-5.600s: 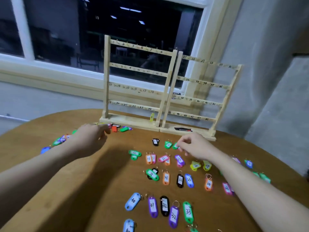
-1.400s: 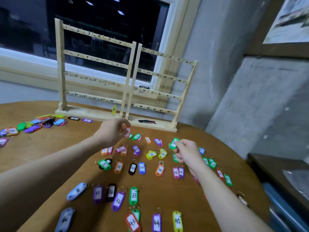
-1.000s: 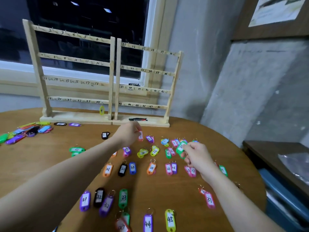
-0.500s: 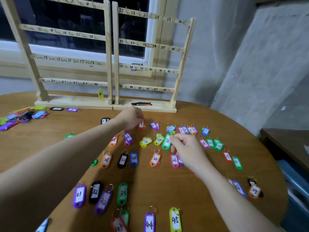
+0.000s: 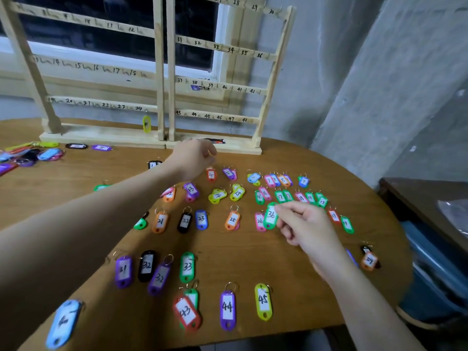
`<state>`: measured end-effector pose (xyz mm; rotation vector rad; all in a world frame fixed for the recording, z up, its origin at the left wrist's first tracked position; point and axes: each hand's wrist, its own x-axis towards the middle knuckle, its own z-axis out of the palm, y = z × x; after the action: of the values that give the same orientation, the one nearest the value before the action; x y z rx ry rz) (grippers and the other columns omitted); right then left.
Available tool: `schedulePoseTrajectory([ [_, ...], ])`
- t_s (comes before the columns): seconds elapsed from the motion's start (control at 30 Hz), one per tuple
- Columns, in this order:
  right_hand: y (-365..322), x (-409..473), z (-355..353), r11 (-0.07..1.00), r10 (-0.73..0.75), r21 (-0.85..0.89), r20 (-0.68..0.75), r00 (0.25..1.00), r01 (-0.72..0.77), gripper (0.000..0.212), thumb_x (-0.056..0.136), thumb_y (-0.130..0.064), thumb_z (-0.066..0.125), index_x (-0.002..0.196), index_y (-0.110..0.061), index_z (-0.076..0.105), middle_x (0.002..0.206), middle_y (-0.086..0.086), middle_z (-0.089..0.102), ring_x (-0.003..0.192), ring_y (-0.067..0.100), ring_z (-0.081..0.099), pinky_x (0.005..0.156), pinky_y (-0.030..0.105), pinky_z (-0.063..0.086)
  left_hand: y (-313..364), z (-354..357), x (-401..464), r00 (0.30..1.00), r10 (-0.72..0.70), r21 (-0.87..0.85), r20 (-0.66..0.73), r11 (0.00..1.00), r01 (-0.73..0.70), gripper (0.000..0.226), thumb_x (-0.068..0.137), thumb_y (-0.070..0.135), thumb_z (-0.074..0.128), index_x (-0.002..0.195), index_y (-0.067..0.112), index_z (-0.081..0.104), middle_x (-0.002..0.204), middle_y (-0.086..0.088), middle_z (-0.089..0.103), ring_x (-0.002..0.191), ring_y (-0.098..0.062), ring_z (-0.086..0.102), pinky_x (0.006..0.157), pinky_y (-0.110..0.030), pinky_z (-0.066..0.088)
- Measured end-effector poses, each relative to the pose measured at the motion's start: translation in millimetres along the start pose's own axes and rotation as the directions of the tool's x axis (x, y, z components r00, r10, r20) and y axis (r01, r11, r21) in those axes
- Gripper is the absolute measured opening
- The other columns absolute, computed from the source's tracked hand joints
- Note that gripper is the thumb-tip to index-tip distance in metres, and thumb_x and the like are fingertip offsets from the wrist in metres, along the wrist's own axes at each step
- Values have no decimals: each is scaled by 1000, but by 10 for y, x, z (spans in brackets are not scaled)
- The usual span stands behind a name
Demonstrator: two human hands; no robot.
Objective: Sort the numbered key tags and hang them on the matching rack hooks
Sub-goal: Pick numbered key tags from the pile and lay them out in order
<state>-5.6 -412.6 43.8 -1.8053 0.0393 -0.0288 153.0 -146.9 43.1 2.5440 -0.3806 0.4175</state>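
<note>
Green tag 36 (image 5: 270, 216) pinched by its top end between right hand (image 5: 302, 228) thumb and fingers, lifted over the table (image 5: 253, 252), beside pink tag 26 (image 5: 259, 221). Left hand (image 5: 193, 155) hovers near the rack (image 5: 162, 72) base above tag 4 (image 5: 211, 174), fingers curled; can't tell if holding anything. Yellow tag (image 5: 146, 124) hangs under 24.

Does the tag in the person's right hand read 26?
No, the green tag pinched by the right hand reads 36.

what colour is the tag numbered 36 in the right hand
Green, with a white label: the plastic key tag numbered 36, pinched by the right hand, head view.
</note>
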Motion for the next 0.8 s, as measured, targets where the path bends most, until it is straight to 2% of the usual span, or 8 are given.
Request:
schedulePoseTrajectory([
  [0.07,56,-123,-145,999,36,-8,-74,997,-37,20,98,-16,64,84,-10,75,63,1,58,53,10,45,44,19,32,43,-35,-118,997,71,16,8,997,-71,14,94,29,65,104,23,71,90,6,62,92,-25,59,89,-41,48],
  [0.13,124,-240,-269,996,71,-54,-111,991,-77,21,99,-18,63,84,-7,74,62,2,57,51,9,45,44,20,32,99,-71,-261,991,132,11,24,991,-132,12,94,32,65,103,25,71,87,9,60,90,-21,56,92,-42,45],
  [0.23,223,-416,-385,984,113,-122,-122,986,-128,24,99,-18,63,81,-4,72,60,2,57,49,10,44,43,20,31,182,-107,-507,978,203,23,47,979,-204,18,94,43,62,100,28,70,84,14,60,88,-17,52,87,-38,39],
  [0.4,275,-611,-458,970,150,-173,-112,982,-168,27,99,-20,63,77,-6,71,57,-1,57,48,8,46,45,19,33,304,-104,-858,972,221,59,73,972,-226,11,95,34,65,104,27,70,85,16,57,103,-21,51,92,-39,32],
  [0.53,243,-598,-413,938,104,-320,-101,989,-131,28,98,-26,63,77,-12,73,57,-1,59,54,10,51,52,23,39,354,-84,-1037,971,217,89,99,970,-226,15,97,33,64,108,26,70,88,14,58,120,-24,50,102,-42,30],
  [0.6,226,-564,-391,923,74,-372,-91,993,-103,25,99,-25,63,79,-15,74,57,-5,62,53,7,52,55,24,41,359,-83,-1114,968,230,88,103,967,-239,13,97,34,63,106,28,70,91,14,61,122,-23,49,105,-41,27],
  [0.7,194,-507,-375,890,27,-452,-78,997,-60,30,98,-27,63,74,-12,72,57,-4,63,51,10,49,58,29,40,361,-123,-1215,961,260,87,92,959,-268,12,97,37,63,104,30,69,100,13,67,115,-18,49,94,-37,26],
  [0.8,138,-461,-357,857,19,-512,-61,998,-48,36,98,-29,63,67,-12,70,51,-5,58,47,11,44,55,28,35,347,-181,-1260,961,271,84,62,958,-275,10,97,38,63,102,32,69,99,15,67,107,-15,50,86,-35,25],
])
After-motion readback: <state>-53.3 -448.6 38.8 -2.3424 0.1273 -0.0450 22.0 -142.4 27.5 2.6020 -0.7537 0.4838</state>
